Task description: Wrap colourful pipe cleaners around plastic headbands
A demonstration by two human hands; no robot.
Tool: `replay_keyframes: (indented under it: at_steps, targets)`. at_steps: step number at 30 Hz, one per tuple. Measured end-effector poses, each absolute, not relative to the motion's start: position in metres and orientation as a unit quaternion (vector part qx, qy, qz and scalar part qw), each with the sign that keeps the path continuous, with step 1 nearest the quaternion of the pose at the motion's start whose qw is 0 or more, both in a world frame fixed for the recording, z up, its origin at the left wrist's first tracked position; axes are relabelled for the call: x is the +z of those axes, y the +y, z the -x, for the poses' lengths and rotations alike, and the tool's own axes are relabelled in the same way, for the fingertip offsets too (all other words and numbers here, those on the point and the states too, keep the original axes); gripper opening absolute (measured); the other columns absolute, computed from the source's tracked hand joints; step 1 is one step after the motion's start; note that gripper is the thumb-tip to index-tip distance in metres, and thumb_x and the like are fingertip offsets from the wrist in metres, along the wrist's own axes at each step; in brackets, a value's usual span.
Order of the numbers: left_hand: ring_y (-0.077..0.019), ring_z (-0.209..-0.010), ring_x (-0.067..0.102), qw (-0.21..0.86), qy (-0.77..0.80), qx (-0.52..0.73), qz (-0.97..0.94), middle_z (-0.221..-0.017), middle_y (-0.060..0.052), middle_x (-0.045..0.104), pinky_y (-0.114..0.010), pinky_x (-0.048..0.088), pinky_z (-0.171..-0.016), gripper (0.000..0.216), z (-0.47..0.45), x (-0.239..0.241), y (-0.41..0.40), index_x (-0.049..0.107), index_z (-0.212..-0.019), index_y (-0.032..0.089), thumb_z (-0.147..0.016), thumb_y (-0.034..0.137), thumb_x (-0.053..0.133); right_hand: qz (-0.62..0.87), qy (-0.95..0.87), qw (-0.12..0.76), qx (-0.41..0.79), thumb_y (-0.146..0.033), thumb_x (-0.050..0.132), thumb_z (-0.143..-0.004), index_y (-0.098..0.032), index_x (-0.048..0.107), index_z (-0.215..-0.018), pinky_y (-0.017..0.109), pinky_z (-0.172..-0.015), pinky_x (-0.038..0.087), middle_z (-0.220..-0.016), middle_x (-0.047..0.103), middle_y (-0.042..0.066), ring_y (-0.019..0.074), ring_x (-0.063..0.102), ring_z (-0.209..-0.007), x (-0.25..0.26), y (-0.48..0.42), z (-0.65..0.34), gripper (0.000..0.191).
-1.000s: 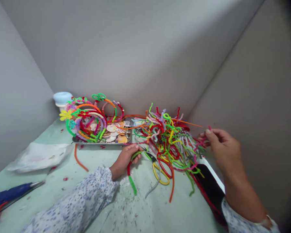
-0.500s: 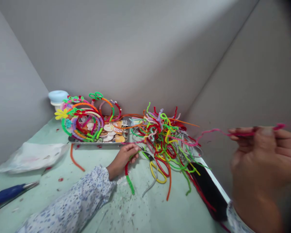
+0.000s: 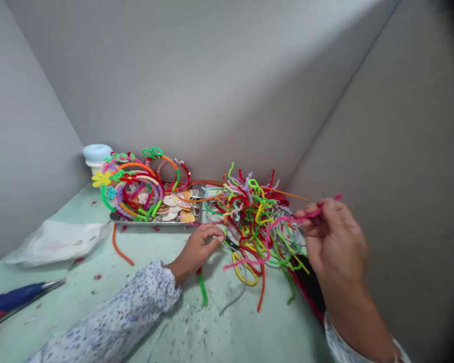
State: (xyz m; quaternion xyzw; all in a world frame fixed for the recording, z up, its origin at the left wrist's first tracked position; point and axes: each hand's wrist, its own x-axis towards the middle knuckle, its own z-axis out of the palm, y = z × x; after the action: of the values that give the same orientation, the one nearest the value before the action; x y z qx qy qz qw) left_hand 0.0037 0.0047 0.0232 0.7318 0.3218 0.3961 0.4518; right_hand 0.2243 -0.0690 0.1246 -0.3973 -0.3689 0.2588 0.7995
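A tangled pile of coloured pipe cleaners point(image 3: 257, 214) lies on the pale green table by the back wall. My right hand point(image 3: 333, 242) is raised at the pile's right side, its fingers pinched on a pink pipe cleaner point(image 3: 267, 249) that trails down and left over the pile. My left hand point(image 3: 199, 247) rests on the table at the pile's left edge. Its fingers are curled round a red and green pipe cleaner piece point(image 3: 202, 285), whose green end sticks out toward me.
A metal tray point(image 3: 155, 219) holds finished pipe-cleaner headbands point(image 3: 136, 184) and paper cut-outs. Behind it stands a light blue lidded jar point(image 3: 97, 154). A crumpled plastic bag point(image 3: 56, 242), a loose orange pipe cleaner point(image 3: 120, 247) and a blue glue gun point(image 3: 11, 300) lie at left. Grey walls enclose the table.
My right hand pulled the pink pipe cleaner out of the pile, swung far right and toward me, then came back near the pile. My left hand stayed put.
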Motion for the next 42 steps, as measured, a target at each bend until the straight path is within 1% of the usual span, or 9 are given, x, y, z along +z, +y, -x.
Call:
replay_keyframes:
  at_steps: [2,8,11,14,18,27,32,37,42]
  targets:
    - [-0.0188,-0.093,0.054,0.452,0.301,0.414,-0.730,-0.093,-0.006,0.063,-0.031,0.037,-0.089,0.023,-0.006,0.042,-0.004,0.066,-0.083,0.016,-0.082,0.035,0.053,0.380,-0.367,0.793,0.303,-0.029,0.062,-0.080,-0.018,0.056,-0.075,0.016,-0.051,0.046,-0.066,0.058,-0.003,0.0082,0.060,-0.059,0.121,-0.063,-0.219,0.013]
    - [-0.0176,-0.093,0.057,0.664,0.231,0.356,-0.616,-0.098,-0.007,0.064,-0.030,0.041,-0.085,0.035,-0.028,0.080,-0.031,0.058,-0.109,0.016,-0.084,0.039,0.052,0.345,-0.345,0.772,0.408,-0.032,0.065,-0.078,-0.018,0.057,-0.076,0.016,-0.050,0.048,-0.064,0.059,-0.004,0.0079,0.059,-0.056,0.119,-0.047,-0.193,0.016]
    - [-0.0125,-0.074,0.055,0.709,0.208,0.379,-0.557,-0.077,-0.004,0.060,-0.026,0.041,-0.074,0.033,-0.036,0.081,-0.042,0.060,-0.096,0.012,-0.085,0.041,0.048,0.347,-0.350,0.753,0.436,-0.032,0.064,-0.079,-0.019,0.057,-0.078,0.015,-0.049,0.048,-0.065,0.060,-0.004,0.0083,0.059,-0.057,0.119,-0.046,-0.184,0.015]
    - [-0.0046,-0.044,0.032,0.762,0.198,0.370,-0.493,-0.049,0.006,0.036,-0.020,0.029,-0.049,0.035,-0.039,0.076,-0.054,0.058,-0.082,0.012,-0.085,0.045,0.047,0.357,-0.346,0.753,0.431,-0.032,0.065,-0.078,-0.018,0.057,-0.077,0.015,-0.047,0.047,-0.064,0.060,-0.004,0.0080,0.058,-0.055,0.118,-0.046,-0.184,0.016]
    - [-0.0036,-0.038,0.019,0.809,0.206,0.327,-0.443,-0.043,0.009,0.026,-0.020,0.021,-0.042,0.036,-0.041,0.068,-0.069,0.057,-0.076,0.012,-0.083,0.046,0.048,0.378,-0.342,0.752,0.418,-0.030,0.067,-0.075,-0.017,0.057,-0.074,0.017,-0.045,0.046,-0.062,0.060,-0.004,0.0083,0.057,-0.051,0.117,-0.045,-0.191,0.016]
    - [-0.0049,-0.035,0.025,0.803,0.222,0.315,-0.456,-0.040,0.007,0.033,-0.020,0.020,-0.039,0.038,-0.053,0.069,-0.089,0.057,-0.072,0.012,-0.081,0.048,0.050,0.333,-0.248,0.788,0.454,-0.017,0.071,-0.065,-0.016,0.059,-0.069,0.014,-0.052,0.048,-0.060,0.056,-0.005,0.0050,0.053,-0.053,0.114,-0.041,-0.198,0.012]
    - [-0.0042,-0.035,0.019,0.799,0.243,0.310,-0.455,-0.041,0.008,0.029,-0.021,0.014,-0.039,0.035,-0.049,0.065,-0.077,0.057,-0.072,0.012,-0.081,0.045,0.049,0.363,-0.285,0.717,0.522,-0.023,0.072,-0.068,-0.016,0.061,-0.069,0.015,-0.046,0.048,-0.061,0.056,-0.004,0.0061,0.051,-0.051,0.108,-0.036,-0.210,0.013]
    - [-0.0037,-0.035,0.017,0.789,0.266,0.283,-0.475,-0.041,0.009,0.026,-0.023,0.013,-0.040,0.035,-0.040,0.064,-0.062,0.058,-0.070,0.012,-0.079,0.045,0.050,0.426,-0.326,0.677,0.504,-0.028,0.073,-0.068,-0.018,0.063,-0.070,0.013,-0.046,0.049,-0.064,0.059,-0.003,0.0065,0.054,-0.052,0.109,-0.035,-0.223,0.014]
    - [-0.0040,-0.038,0.017,0.778,0.270,0.276,-0.496,-0.044,0.009,0.024,-0.023,0.013,-0.043,0.036,-0.036,0.068,-0.055,0.059,-0.073,0.012,-0.081,0.045,0.049,0.472,-0.367,0.651,0.468,-0.033,0.078,-0.061,-0.017,0.063,-0.068,0.012,-0.043,0.047,-0.062,0.058,-0.002,0.0066,0.054,-0.052,0.117,-0.038,-0.228,0.023]
